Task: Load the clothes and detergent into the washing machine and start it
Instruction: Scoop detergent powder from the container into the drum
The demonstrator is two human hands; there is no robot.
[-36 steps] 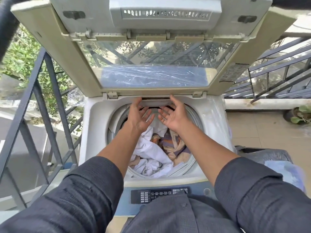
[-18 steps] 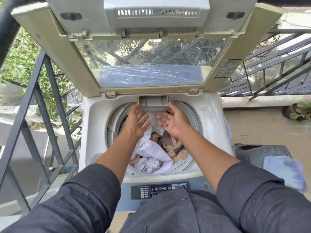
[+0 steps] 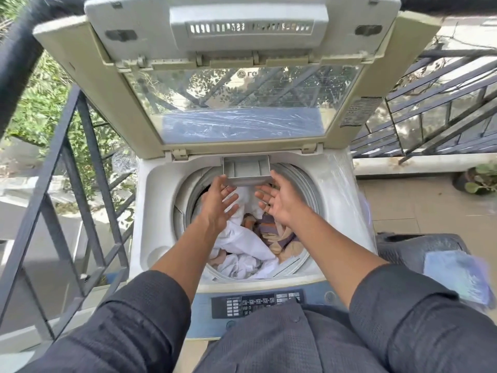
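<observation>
The top-loading washing machine [image 3: 150, 211] stands with its lid [image 3: 242, 109] raised. White, tan and purple clothes [image 3: 250, 243] fill the drum. A grey detergent drawer [image 3: 246, 170] juts out from the back rim over the drum. My left hand [image 3: 219, 203] and my right hand [image 3: 277, 199] hover palms inward just below the drawer's two front corners, fingers straight, thumbs by its sides. Neither hand holds anything. The control panel [image 3: 258, 304] lies at the front edge, partly behind my shirt.
Dark metal railings [image 3: 80, 200] run along the left and behind on the right [image 3: 430, 103]. A dark laundry basket [image 3: 419, 249] with a bluish plastic bag [image 3: 457, 275] sits to the right. A potted plant [image 3: 478, 181] stands on the tiled floor.
The detergent drawer has slid out from the back rim over the drum. Both hands have drawn back toward me with it and stay apart, fingers straight.
</observation>
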